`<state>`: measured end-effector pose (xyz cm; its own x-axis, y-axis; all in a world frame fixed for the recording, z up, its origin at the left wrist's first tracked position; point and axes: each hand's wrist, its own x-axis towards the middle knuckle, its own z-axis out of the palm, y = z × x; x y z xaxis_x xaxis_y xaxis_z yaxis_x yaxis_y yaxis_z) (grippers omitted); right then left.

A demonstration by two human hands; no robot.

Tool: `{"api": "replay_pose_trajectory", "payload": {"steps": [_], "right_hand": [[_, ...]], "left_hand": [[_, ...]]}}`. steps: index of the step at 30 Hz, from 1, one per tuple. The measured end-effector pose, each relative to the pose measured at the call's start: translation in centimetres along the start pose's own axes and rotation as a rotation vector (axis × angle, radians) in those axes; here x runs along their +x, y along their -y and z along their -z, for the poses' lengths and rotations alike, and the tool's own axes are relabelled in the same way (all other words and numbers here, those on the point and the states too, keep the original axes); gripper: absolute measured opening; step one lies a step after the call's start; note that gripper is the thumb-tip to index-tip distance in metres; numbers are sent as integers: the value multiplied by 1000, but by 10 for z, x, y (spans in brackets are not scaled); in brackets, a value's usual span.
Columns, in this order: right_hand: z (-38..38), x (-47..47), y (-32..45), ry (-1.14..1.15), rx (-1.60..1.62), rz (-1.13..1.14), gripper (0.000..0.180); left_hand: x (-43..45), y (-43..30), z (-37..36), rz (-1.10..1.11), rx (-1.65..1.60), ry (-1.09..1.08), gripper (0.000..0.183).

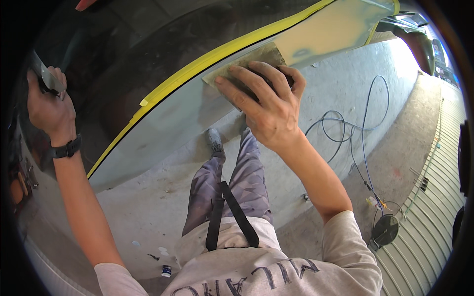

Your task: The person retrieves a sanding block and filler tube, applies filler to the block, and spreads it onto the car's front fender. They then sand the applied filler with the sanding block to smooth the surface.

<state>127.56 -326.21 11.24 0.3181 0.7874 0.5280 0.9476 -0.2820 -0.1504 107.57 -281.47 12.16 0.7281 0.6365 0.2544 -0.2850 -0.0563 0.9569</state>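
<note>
My right hand (272, 100) is spread over a flat, worn sanding pad (272, 53), holding it against a grey, sanded car body panel (163, 122). Its fingers cover much of the pad. To the right of the pad, a patch of tan body filler (326, 27) shows on the panel. Yellow masking tape (207, 59) runs along the panel's upper edge, beside black glossy bodywork (122, 70). At the far left, my left hand (52, 107), with a black watch at its wrist, grips a shiny flat metal-looking piece (50, 77); whether it is a loose tool or a car part, I cannot tell.
A looped hose (342, 122) lies on the concrete floor (148, 207) to the right. Beyond it are a dark round reel (385, 229) and a ribbed metal wall (426, 236). A small can (166, 271) stands near my lower left. Tools (22, 183) show at the left rim.
</note>
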Motion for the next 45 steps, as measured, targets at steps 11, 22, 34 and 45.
{"api": "replay_pose_trajectory", "payload": {"steps": [11, 22, 34, 45], "right_hand": [[22, -7, -2, 16, 10, 34, 40], [8, 2, -10, -6, 35, 21, 38], [14, -35, 0, 78, 33, 3, 37], [35, -5, -39, -99, -4, 102, 31]], "left_hand": [[-13, -22, -72, 11, 72, -246, 32], [-14, -34, -95, 21, 105, -202, 39], [-15, -39, -108, 21, 174, -251, 39], [-14, -37, -98, 21, 138, -259, 40]]}}
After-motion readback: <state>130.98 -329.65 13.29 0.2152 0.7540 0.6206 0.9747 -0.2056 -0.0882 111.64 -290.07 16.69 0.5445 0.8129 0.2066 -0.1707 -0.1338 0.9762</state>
